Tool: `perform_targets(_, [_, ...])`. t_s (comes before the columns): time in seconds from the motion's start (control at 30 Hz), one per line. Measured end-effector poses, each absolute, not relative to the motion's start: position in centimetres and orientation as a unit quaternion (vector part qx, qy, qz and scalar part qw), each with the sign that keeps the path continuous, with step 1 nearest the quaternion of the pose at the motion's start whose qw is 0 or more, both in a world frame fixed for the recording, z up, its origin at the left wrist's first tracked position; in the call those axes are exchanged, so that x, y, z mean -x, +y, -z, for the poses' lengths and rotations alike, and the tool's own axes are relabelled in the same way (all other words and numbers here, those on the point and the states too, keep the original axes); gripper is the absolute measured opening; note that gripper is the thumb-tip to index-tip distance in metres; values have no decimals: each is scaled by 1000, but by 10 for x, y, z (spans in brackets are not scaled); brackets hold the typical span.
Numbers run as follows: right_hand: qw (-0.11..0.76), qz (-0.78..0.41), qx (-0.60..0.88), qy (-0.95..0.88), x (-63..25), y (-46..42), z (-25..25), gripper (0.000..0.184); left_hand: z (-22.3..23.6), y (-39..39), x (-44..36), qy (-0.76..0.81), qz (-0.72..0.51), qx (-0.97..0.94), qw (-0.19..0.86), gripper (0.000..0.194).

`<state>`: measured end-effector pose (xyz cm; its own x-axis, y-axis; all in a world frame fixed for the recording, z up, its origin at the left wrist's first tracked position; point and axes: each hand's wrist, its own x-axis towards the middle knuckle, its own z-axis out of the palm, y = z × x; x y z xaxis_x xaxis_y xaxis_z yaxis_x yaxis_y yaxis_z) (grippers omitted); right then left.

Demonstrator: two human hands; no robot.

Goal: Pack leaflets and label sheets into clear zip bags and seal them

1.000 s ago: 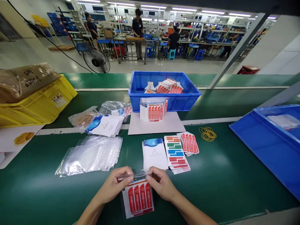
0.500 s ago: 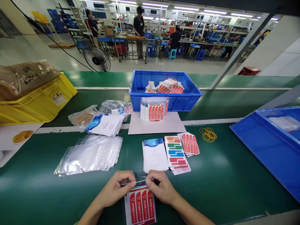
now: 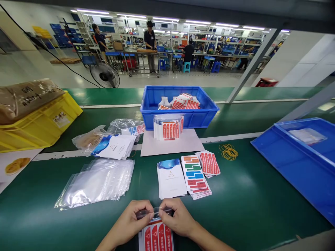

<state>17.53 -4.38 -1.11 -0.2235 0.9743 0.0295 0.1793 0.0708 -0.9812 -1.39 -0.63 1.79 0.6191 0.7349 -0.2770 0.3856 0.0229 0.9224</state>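
Note:
A clear plastic bag (image 3: 158,237) with red-and-white label cards inside lies at the near edge of the view. My left hand (image 3: 135,219) pinches its top edge from the left, thumb against fingers. From the right, my right hand (image 3: 176,217) pinches the same edge, the two thumbs close together. Just beyond my hands are a stack of white booklets with blue tops (image 3: 171,178), a stack of multicoloured label sheets (image 3: 193,171) and a fan of red label cards (image 3: 209,162). The bag's lower end is cut off by the frame.
Flat clear bags (image 3: 99,183) lie at left, below more booklets (image 3: 115,146). Filled packets (image 3: 169,128) lean on a blue bin (image 3: 180,116) at the back. Yellow rubber bands (image 3: 228,152) lie right of centre. A yellow crate (image 3: 39,122) and another blue bin (image 3: 293,157) flank the table.
My view has tilted up a little, so the scene sits lower. Both hands stay on the bag's top edge, and their thumbs have come closer together.

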Motion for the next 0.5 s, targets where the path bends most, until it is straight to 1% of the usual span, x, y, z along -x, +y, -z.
perform_targets(0.13, [392,-482,478,-621,-172,-45,11,10,-20,-8,9,415,-152,-669,597,25])
perform_targets(0.3, [380,-485,479,-625,-170,-45,12,11,-23,-8,9,415,-148,-684,581,28])
perform_targets(0.4, [369,-520,476,-606,-172,-46,14,8,-20,-6,15,417,-163,-665,598,30])
perform_targets(0.5, [337,-576,408,-623,-178,-46,13,14,-16,-2,25,426,-205,-623,624,29])
